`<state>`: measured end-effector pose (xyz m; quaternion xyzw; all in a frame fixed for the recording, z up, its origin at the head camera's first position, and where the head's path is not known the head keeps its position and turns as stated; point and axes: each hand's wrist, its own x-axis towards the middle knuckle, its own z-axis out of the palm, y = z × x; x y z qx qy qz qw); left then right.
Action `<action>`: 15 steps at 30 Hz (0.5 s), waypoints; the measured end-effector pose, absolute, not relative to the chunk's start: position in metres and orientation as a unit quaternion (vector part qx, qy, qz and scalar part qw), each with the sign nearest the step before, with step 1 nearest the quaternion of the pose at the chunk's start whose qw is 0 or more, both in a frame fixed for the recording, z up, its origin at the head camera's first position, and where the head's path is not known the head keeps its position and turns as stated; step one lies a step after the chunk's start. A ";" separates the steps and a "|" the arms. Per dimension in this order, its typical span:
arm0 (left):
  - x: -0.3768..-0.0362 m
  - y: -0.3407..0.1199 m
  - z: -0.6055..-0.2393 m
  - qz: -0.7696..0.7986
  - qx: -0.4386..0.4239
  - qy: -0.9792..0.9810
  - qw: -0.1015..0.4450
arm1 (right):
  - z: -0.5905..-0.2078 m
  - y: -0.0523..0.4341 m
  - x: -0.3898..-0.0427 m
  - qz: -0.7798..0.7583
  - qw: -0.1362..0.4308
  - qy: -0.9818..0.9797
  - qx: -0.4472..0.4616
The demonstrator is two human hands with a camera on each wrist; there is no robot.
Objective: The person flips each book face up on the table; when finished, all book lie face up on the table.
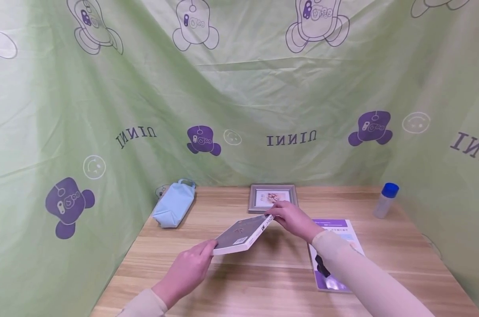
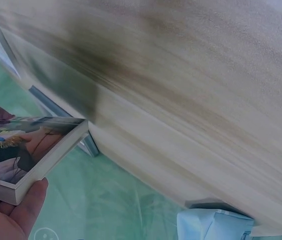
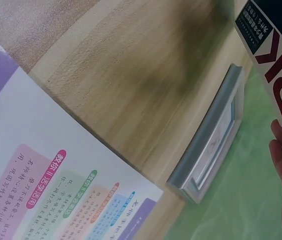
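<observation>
Above the middle of the table, a thick book (image 1: 239,233) with a dark grey back cover and a barcode is held tilted between both hands. My left hand (image 1: 189,268) grips its near left corner, and the left wrist view shows thumb and fingers on either side of the book (image 2: 46,155). The far right corner is pinched by my right hand (image 1: 292,219). Large red letters mark the cover side of the book (image 3: 275,60) in the right wrist view. Beneath my right forearm lies a white and purple book (image 1: 330,281), partly hidden by the sleeve.
A silver picture frame (image 1: 253,200) lies at the table's back, beyond the held book. To the left sits a light blue pouch (image 1: 174,204) with a loop handle. At the far right stands a clear bottle with a blue cap (image 1: 390,190). Green printed cloth (image 1: 239,97) surrounds the wooden table (image 1: 263,281).
</observation>
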<state>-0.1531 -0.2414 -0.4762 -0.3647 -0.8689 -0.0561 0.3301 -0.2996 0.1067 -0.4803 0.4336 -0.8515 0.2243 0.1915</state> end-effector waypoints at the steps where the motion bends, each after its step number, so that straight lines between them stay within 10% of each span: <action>1: -0.154 -0.242 -0.476 -0.056 -0.365 -0.869 0.329 | -0.480 0.107 -0.300 0.224 0.191 -0.852 0.432; 15: -0.157 -0.246 -0.468 -0.072 -0.343 -0.878 0.327 | -0.470 0.110 -0.297 0.235 0.188 -0.852 0.429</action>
